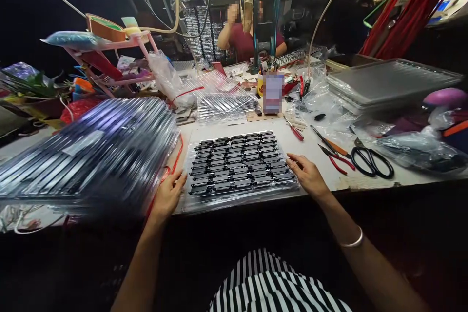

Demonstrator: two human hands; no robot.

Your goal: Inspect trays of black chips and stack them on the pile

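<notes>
A clear plastic tray (239, 198) lies before me on the white table, filled with rows of small black comb-like parts (236, 161). My left hand (170, 195) grips the tray's left edge, its fingers bent against the rim. At the opposite side my right hand (307, 174) holds the right edge, with fingertips along the rim and thumb low. Close to my left hand are a red cord (180, 152) and a tall stack of ribbed plastic trays (106, 146), blurred at its lower front. The undersides of both hands' grips are hidden.
Right of the tray lie a red-handled screwdriver (297, 132), red-handled pliers (338, 160) and black scissors (373, 162). Empty clear trays (224, 97) and a phone-like panel (273, 93) stand behind. A lidded plastic box (395, 83) sits far right. Another person (243, 41) is across the table.
</notes>
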